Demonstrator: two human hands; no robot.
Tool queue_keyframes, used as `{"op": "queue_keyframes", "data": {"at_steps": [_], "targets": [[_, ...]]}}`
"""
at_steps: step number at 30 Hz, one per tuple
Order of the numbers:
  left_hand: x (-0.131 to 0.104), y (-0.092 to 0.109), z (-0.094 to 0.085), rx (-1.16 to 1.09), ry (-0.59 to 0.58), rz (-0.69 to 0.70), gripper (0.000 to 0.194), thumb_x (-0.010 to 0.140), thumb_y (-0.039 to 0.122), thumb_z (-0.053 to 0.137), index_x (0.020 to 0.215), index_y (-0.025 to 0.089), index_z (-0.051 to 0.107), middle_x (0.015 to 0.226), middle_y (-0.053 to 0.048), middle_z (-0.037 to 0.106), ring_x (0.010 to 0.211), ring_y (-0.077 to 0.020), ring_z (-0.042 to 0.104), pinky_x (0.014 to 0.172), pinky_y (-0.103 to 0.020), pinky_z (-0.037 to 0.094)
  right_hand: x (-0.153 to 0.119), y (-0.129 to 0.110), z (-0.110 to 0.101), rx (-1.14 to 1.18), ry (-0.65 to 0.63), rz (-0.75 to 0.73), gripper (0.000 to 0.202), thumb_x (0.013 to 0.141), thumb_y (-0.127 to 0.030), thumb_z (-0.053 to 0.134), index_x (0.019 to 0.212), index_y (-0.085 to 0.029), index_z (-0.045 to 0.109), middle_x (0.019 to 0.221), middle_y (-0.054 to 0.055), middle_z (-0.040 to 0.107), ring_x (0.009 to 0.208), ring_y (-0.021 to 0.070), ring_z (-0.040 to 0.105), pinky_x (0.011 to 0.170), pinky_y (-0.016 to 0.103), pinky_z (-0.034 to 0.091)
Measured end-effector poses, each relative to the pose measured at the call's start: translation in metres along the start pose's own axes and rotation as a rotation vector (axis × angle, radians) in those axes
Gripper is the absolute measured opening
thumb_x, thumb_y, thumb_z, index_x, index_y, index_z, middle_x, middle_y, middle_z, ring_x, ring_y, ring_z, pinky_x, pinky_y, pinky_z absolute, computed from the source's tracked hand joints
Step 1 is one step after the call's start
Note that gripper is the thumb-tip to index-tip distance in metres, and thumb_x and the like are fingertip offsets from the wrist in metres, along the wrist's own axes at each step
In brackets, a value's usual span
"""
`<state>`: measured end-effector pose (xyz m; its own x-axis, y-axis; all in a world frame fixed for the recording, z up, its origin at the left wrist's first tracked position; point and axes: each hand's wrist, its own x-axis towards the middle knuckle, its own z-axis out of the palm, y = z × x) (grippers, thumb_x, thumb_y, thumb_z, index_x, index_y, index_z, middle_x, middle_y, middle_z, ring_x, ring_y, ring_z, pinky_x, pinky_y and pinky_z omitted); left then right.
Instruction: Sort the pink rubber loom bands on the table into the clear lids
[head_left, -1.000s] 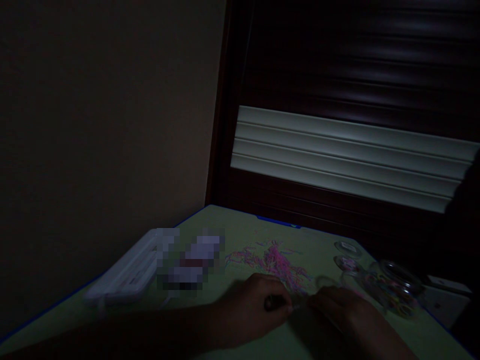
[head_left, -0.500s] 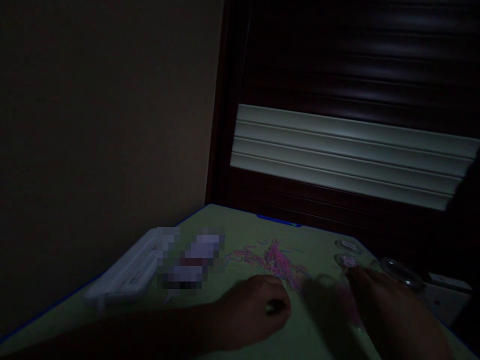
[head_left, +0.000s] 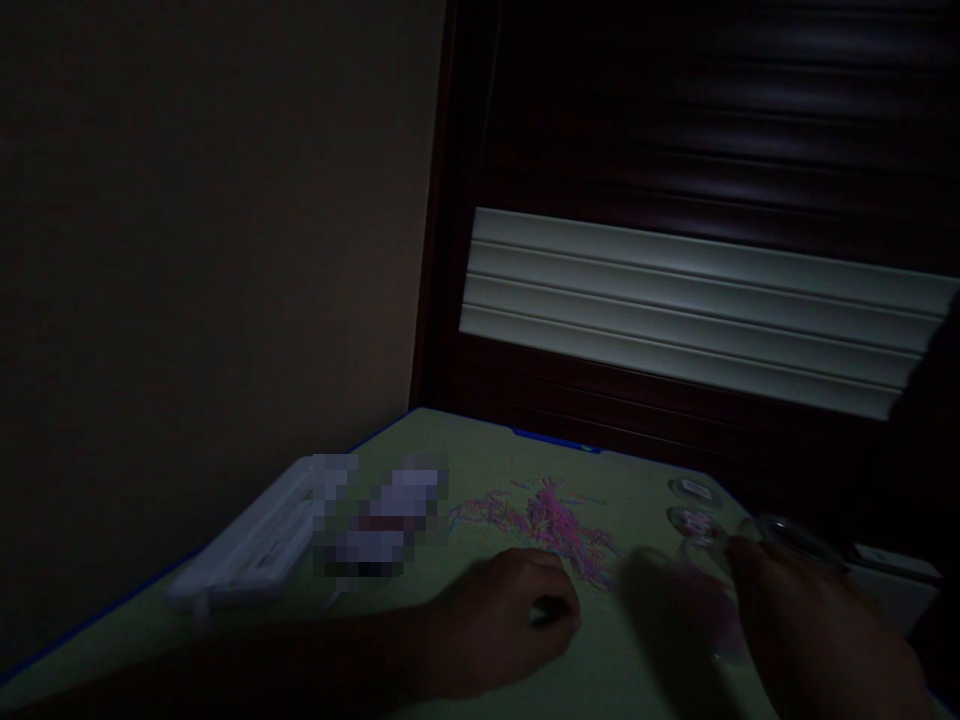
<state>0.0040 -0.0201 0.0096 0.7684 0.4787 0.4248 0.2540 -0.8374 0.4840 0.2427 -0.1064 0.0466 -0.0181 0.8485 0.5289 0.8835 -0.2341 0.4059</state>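
Note:
My left hand (head_left: 517, 622) rests low in the middle, its fingers curled round with a dark gap between thumb and forefinger. Whether anything is in its fingers is hidden. Just beyond lies a loose pile of thin pink and purple strands, like small rubber bands (head_left: 559, 520). At the right, my right hand (head_left: 821, 625) is beside a clear round container (head_left: 701, 605) with pink contents. That hand is dark and blurred, and its fingertips do not show clearly, so its grip cannot be made out.
A white plastic case (head_left: 244, 550) lies at the left of the pale green table (head_left: 450, 450). Next to it is a pixelated item (head_left: 390, 525). Small clear round containers (head_left: 694, 522) and a white box (head_left: 892, 580) stand at the right. A wall and dark slatted panel border the table.
My right hand has shifted right, uncovering more of the clear container with pink contents. My left hand has stayed almost still.

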Motion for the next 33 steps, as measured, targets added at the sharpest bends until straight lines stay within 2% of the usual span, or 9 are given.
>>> {"op": "queue_keyframes", "data": {"at_steps": [8,24,33], "targets": [[-0.0005,-0.0013,0.0000,-0.011,-0.003,-0.024,0.010,0.078,0.013,0.052,0.080,0.017,0.061,0.079,0.001,0.060,0.074,-0.0104,0.054,0.068,-0.018,0.039,0.0020,0.0007,-0.0004,0.022,0.037,-0.015,0.031,0.071,0.000,0.039,0.083,-0.014,0.064,0.081,0.016,0.066,0.068,0.0301,0.063,0.053,0.040,0.045],[-0.0002,0.0006,-0.0011,-0.002,-0.008,-0.005,0.010,0.078,0.012,0.052,0.079,0.017,0.061,0.077,0.002,0.059,0.071,-0.0101,0.053,0.066,-0.018,0.038,0.0012,0.0005,-0.0032,0.073,0.039,-0.019,0.026,0.072,-0.003,0.040,0.075,-0.016,0.062,0.073,0.014,0.066,0.063,0.0292,0.063,0.054,0.042,0.045],[0.0002,0.0016,-0.0013,-0.011,-0.011,-0.013,0.011,0.079,0.012,0.052,0.079,0.016,0.062,0.077,0.001,0.060,0.073,-0.0109,0.054,0.067,-0.019,0.039,0.0002,0.0007,-0.0002,0.098,-0.031,0.008,0.028,0.073,-0.005,0.042,0.090,-0.016,0.063,0.085,0.013,0.066,0.071,0.0294,0.062,0.059,0.043,0.046]]}}
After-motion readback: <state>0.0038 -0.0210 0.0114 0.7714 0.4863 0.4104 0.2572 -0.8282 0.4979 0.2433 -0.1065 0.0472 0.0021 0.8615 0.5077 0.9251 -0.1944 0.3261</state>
